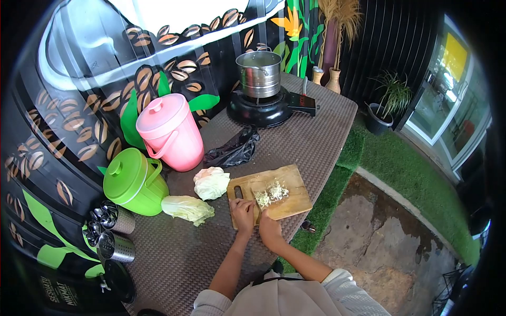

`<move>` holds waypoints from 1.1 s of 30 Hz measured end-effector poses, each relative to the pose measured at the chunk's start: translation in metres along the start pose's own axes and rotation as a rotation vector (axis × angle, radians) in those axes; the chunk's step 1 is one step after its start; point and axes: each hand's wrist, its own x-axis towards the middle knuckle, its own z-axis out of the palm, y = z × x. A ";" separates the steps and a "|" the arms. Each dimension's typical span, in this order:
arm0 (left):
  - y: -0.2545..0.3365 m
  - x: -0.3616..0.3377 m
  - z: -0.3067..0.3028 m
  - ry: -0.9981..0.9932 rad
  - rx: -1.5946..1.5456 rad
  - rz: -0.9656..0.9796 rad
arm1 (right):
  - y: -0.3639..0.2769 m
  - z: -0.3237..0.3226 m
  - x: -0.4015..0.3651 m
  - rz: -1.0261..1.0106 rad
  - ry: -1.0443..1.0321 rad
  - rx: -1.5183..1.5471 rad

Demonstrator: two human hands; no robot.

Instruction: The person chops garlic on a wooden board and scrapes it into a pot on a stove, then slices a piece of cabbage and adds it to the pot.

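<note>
A wooden cutting board lies near the table's right edge, with finely chopped pale bits on it. My right hand is closed at the board's near edge around a knife, whose handle is hidden in my grip and whose blade barely shows. Beside it, my left hand rests on the board's left part, fingers bent and pressed together; what they hold, if anything, is hidden. Left of the board sit a round pale cabbage and a longer napa cabbage.
Behind the cabbages stand a pink lidded bucket and a green one. Metal holders with cutlery are at the left. A crumpled black plastic bag lies mid-table. Farther back, a steel pot sits on a portable stove.
</note>
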 end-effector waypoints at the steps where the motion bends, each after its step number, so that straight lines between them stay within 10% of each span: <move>1: 0.002 0.001 -0.001 -0.009 -0.028 -0.033 | 0.001 -0.001 0.003 -0.003 -0.001 -0.002; 33: -0.006 0.001 -0.001 -0.013 -0.061 0.074 | 0.013 -0.031 0.013 -0.144 -0.058 -0.005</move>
